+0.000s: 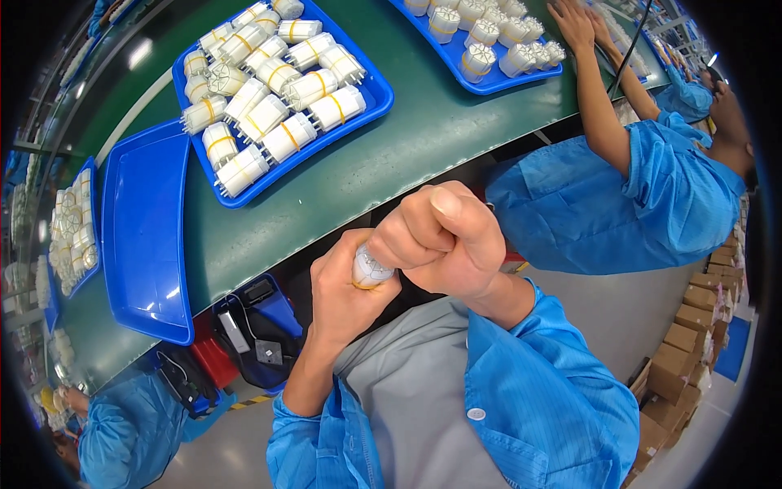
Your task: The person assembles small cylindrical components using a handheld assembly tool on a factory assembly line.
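Observation:
In front of my body, my left hand [338, 281] wraps round a white banded bundle [368, 267]. The bundle's round end points up, and a bit of its yellow band shows along the lower side. Curled into a fist, my right hand [444, 240] presses against my left hand and the bundle's right edge. Whatever its fingers may grip is hidden. Beyond my hands, a blue tray [383, 102] on the green bench holds several similar white bundles [285, 138] with yellow bands.
A bare blue tray [147, 236] overhangs the green bench [244, 236] at left. Another tray of bundles [489, 81] lies at the far right. Co-workers in blue [586, 196] sit to my right and lower left. Cardboard boxes [680, 350] line the right side.

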{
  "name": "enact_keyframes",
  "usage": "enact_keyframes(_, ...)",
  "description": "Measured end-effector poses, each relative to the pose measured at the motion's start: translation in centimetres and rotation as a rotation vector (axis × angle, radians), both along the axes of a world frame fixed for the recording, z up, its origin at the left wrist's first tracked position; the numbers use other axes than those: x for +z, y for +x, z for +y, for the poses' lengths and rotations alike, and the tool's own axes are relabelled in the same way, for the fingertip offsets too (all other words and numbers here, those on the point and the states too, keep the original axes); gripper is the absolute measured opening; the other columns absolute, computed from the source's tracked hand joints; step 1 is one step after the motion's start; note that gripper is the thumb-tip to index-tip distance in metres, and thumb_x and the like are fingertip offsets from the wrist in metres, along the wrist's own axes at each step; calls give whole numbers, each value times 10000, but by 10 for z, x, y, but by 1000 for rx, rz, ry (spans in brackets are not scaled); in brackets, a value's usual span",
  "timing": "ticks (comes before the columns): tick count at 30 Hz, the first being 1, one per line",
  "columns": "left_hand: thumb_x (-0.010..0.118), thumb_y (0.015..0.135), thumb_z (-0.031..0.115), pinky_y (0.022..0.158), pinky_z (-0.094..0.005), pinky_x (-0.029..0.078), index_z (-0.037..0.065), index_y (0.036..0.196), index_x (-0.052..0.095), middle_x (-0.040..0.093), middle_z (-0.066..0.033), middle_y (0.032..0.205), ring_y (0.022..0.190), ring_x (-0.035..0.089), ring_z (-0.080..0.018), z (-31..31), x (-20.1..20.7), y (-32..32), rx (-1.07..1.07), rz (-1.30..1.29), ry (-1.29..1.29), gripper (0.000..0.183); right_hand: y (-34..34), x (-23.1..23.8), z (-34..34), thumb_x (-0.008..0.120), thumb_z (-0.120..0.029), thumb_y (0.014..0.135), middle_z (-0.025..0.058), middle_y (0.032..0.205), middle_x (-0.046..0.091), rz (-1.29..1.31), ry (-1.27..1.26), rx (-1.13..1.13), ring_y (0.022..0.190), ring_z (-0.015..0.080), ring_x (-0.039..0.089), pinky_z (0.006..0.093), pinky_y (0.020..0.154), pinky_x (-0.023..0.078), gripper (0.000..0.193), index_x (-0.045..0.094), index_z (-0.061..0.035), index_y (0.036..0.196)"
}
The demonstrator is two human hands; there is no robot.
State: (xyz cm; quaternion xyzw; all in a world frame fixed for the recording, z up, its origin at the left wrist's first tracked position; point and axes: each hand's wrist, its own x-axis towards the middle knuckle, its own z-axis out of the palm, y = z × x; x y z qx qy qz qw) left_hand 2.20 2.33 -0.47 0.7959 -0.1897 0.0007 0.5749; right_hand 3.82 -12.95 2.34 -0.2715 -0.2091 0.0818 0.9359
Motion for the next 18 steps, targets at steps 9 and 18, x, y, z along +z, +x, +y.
enact_keyframes(9, 746, 715, 28, 667, -276, 501, 27, 1037, 617, 644, -72, 823, 711, 623, -138, 7, 1, 4, 1, 139, -43, 347, 3, 13, -11, 355, -327, 1026, -15, 524, 332, -77, 146, -141, 493, 107, 236, 290, 503, 247, 465, 329, -120, 610)
enact_keyframes(18, 673, 848, 55, 953, -351, 448, -20, 1271, 517, 595, -143, 1118, 1070, 585, -223, 16, 58, 76, 188, -82, -77, 457, -10, -24, -21, 401, -268, 996, -5, 502, 328, 36, 87, -327, 468, 108, 226, 290, 464, 225, 449, 320, -117, 582)
